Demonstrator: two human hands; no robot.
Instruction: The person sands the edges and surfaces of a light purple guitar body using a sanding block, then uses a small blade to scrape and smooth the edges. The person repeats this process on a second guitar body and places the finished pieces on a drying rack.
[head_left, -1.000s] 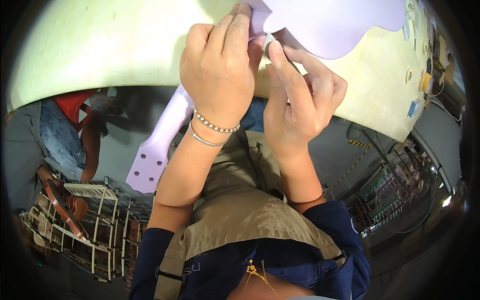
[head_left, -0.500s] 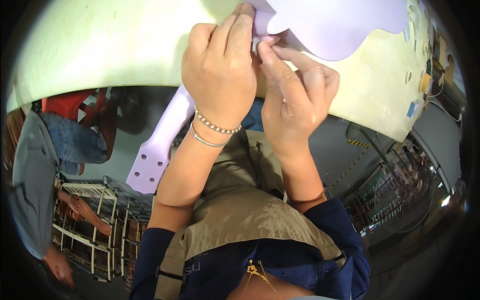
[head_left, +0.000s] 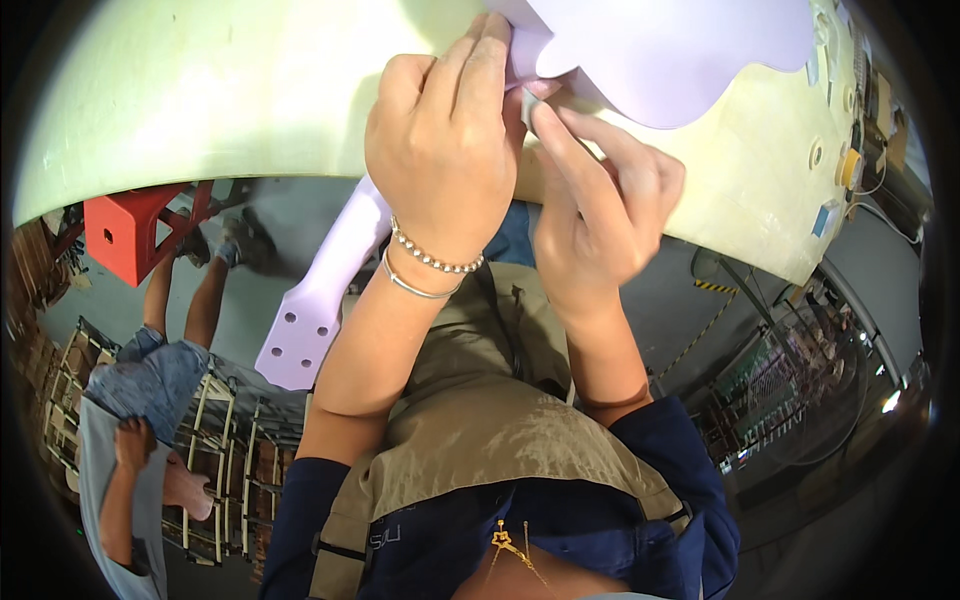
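A light purple ukulele (head_left: 690, 60) lies across the pale table, its body at the upper right. Its headstock, with several peg holes, hangs past the near edge toward me at the lower left. My left hand (head_left: 440, 130) is closed around the neck close to the body, its fingers together and pointing away from me. Close beside it, my right hand (head_left: 605, 190) pinches a small grey piece (head_left: 529, 105) that looks like sandpaper, up against the joint of neck and body. The fingers partly hide that spot.
The pale table (head_left: 250, 100) curves across the top, with small items along its right end. A red stool (head_left: 130, 235) stands at the left. Behind it, a person in a grey shirt (head_left: 150, 430) is beside cream pipe racks (head_left: 225, 480). A fan-like guard (head_left: 790, 400) is at the right.
My right hand has shifted slightly right and toward me, showing more of the grey piece. The ukulele moved very slightly. The person at the left moved nearer the racks, uncovering the red stool.
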